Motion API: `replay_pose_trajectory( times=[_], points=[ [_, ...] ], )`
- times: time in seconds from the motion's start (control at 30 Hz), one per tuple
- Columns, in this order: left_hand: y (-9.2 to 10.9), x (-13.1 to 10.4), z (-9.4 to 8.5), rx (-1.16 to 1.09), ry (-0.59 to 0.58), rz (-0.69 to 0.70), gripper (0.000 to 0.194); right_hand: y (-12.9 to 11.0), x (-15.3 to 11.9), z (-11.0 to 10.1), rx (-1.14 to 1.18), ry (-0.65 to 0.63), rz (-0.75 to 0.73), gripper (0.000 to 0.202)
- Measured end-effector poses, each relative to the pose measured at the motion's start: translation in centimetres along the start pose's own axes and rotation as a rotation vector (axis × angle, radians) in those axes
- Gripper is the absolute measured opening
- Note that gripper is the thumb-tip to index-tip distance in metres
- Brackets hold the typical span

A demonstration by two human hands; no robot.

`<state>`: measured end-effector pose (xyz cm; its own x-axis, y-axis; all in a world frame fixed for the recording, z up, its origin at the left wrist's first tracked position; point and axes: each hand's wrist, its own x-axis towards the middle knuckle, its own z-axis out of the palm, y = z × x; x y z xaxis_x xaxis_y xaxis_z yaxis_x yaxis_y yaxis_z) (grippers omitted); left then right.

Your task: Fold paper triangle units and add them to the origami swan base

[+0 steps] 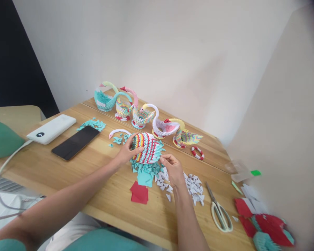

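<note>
My left hand (128, 150) is wrapped round a 3D origami body (148, 149), tilted on its side, with rows of red, white, yellow and turquoise folded pieces. At its right-hand rim, where turquoise points stick out, the fingertips of my right hand (172, 167) are pinched together on a small folded paper piece, mostly hidden by the fingers. Turquoise paper triangles (153, 168) lie in a heap beneath the body, beside white paper triangles (193, 186). Turquoise paper sheets (145, 179) and red paper squares (139, 192) lie nearer to me.
Several finished origami swans (163, 127) line the back of the table. A white swan neck (119, 131) and a red-white ring (197, 152) lie nearby. Left are a phone (75, 142) and a cabled power bank (52, 129); right, scissors (219, 212) and scattered paper (270, 226).
</note>
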<state>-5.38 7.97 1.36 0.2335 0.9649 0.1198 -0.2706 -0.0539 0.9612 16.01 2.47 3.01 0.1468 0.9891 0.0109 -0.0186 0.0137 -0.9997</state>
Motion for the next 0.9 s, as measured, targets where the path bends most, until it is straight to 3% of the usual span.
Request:
replay_pose_trajectory(
  times=[0.33, 0.63, 0.77, 0.9],
  points=[
    [-0.5, 0.0, 0.0, 0.034, 0.023, 0.029, 0.084, 0.2, -0.2, 1.1, 0.051, 0.005, -0.004, 0.024],
    [0.0, -0.6, 0.4, -0.316, 0.017, -0.140, 0.080, 0.4, -0.5, 1.7, 0.206, 0.009, 0.009, 0.033],
    [0.0, -0.9, 0.6, -0.299, 0.007, -0.173, 0.080, 0.3, -0.9, 2.4, 0.134, -0.061, -0.004, 0.029],
    [-0.8, -0.7, 0.7, -0.196, -0.020, -0.130, 0.089, -0.1, -1.2, 2.8, 0.091, 0.002, -0.005, 0.020]
  ],
)
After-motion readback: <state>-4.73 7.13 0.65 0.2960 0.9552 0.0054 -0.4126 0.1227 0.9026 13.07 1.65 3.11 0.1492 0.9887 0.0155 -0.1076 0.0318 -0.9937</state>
